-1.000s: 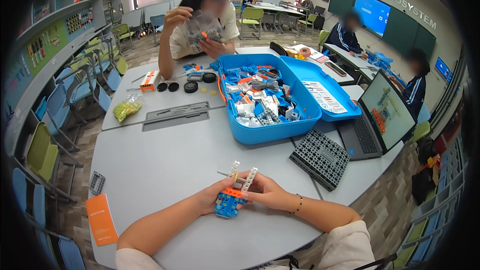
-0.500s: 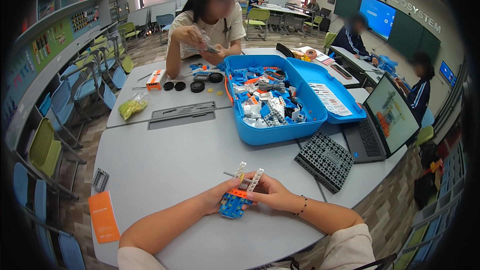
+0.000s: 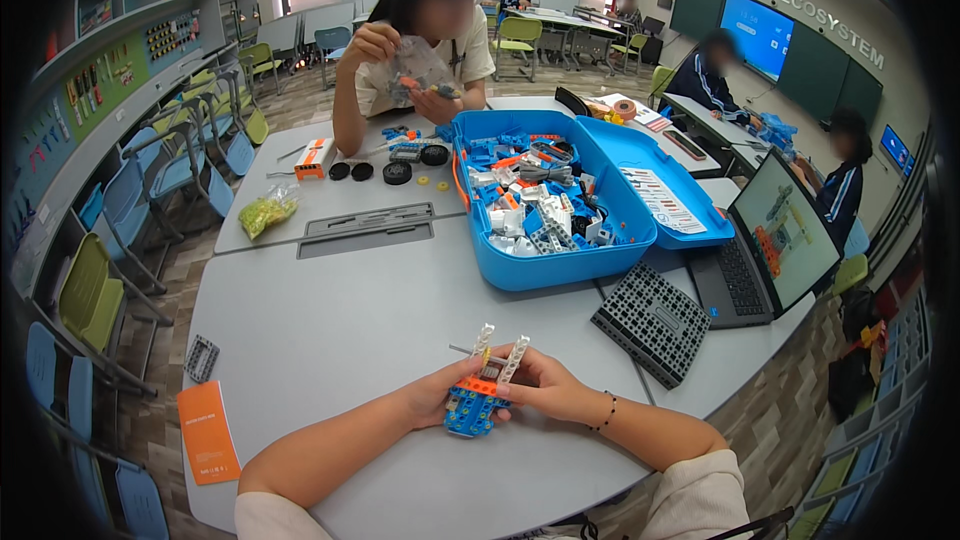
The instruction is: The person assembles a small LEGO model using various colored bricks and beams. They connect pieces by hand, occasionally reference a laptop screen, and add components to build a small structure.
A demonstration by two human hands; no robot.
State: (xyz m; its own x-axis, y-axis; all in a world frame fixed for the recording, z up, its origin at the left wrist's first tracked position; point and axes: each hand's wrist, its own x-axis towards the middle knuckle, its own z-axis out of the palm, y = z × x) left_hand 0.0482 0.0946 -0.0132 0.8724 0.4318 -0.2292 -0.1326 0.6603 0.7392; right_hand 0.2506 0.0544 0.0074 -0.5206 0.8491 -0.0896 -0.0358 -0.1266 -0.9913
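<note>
Between my hands, just above the near part of the table, is a building-block model [image 3: 474, 410] of blue and orange pieces. Two white perforated beams [image 3: 514, 359] stand up from its far end, and a thin grey axle [image 3: 462, 349] sticks out to the left beside them. My left hand [image 3: 446, 386] grips the model's left side, thumb near the axle. On the other side my right hand [image 3: 545, 388] holds it, thumb against the orange part and fingers curled beneath. Its underside is hidden by my fingers.
A blue bin [image 3: 560, 262] of loose parts stands beyond my hands, with a black perforated block [image 3: 653, 323] and a laptop [image 3: 745, 275] to its right. An orange booklet [image 3: 209, 435] lies at left. Opposite, a person holds a clear plastic bag [image 3: 418, 70] of parts.
The person opposite has raised and spread the plastic bag, so its parts show more. My hands keep their grip on the model, almost unmoved.
</note>
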